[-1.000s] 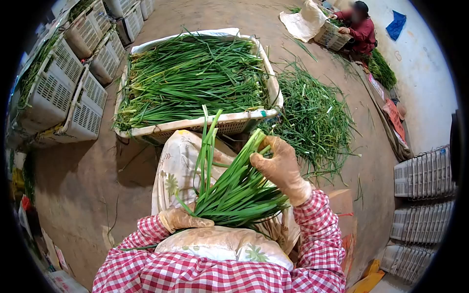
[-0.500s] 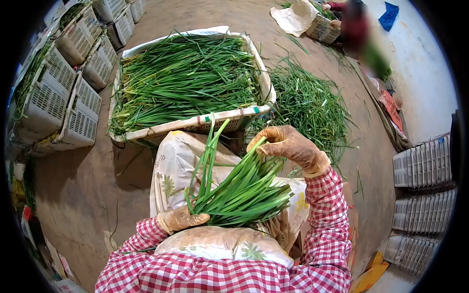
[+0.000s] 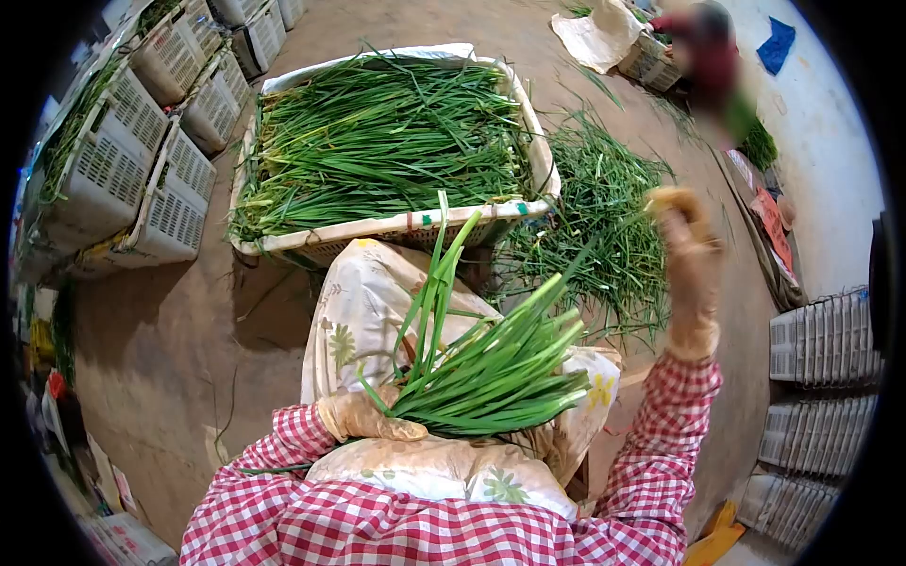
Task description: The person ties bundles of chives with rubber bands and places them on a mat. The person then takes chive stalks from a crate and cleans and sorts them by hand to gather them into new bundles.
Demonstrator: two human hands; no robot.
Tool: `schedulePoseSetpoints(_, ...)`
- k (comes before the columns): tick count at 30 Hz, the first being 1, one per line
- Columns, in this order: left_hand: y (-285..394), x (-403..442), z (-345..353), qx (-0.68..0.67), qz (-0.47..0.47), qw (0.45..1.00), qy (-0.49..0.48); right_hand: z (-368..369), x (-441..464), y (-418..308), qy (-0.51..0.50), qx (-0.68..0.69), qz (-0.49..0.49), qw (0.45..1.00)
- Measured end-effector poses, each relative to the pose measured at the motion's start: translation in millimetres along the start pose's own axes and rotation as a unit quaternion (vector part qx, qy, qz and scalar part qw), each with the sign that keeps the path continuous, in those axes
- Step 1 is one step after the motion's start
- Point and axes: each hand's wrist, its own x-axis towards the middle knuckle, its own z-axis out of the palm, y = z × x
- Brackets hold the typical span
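Our tan-gloved left hand (image 3: 370, 415) grasps the long green leafy bunch (image 3: 495, 377); our tan-gloved right hand (image 3: 689, 259), grip too blurred to tell, has swung off rightward, leaving a one-handed hold.

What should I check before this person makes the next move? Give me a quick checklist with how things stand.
1. Bundle held: ok; the left hand grips the bundle of green stalks near one end.
2. Right hand clear of the bundle: ok; the right hand is raised apart from it.
3. Right hand empty: cannot tell; it is motion-blurred.
4. Stalks lying together: not ok; a few stalks stick out separately toward the crate.
5. Stalk tips free of the crate: cannot tell; they overlap its rim in this view.
6. Gloves on: ok, both hands.
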Motion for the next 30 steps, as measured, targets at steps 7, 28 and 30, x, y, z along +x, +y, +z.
schedulePoseSetpoints(7, -13, 1, -1, 0.018, 0.041, 0.998, -0.044, 22, 38, 68, -0.104, -0.472, -0.141, 0.864)
schedulePoseSetpoints(28, -8, 7, -14, 0.179, 0.054, 0.974, -0.13, 42, 15, 41, -0.379, -0.178, 0.214, 0.883)
schedulePoseSetpoints(30, -8, 6, -11, 0.106, 0.033, 0.987, -0.12, 62, -10, -6, -0.439, 0.157, 0.242, 0.851)
